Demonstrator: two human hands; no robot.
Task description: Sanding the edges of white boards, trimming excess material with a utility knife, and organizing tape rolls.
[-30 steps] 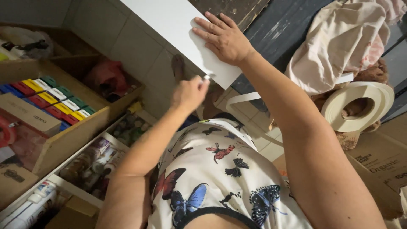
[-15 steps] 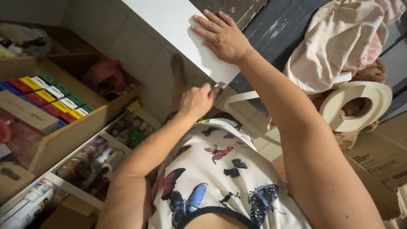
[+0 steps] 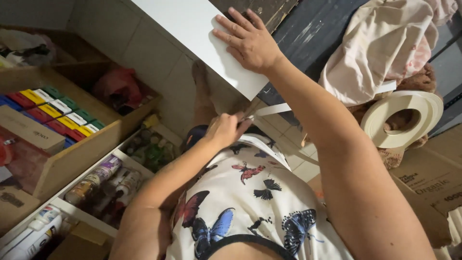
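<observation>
Pressing right hand (image 3: 248, 41) flat, fingers spread, on white panel (image 3: 192, 29); left hand (image 3: 224, 130) below, pinching edge strip (image 3: 274, 110).

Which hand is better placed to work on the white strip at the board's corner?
Left. The left hand is closed right beside the white strip under the white board's corner, while the right hand lies flat on the board.

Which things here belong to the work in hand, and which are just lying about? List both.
In hand:
- white board, pressed flat by the right hand
- white edge strip, its end in the left hand grip
- roll of white strip

Lying about:
- wooden box of coloured blocks
- bottles on the shelf
- pink cloth
- cardboard box
</observation>
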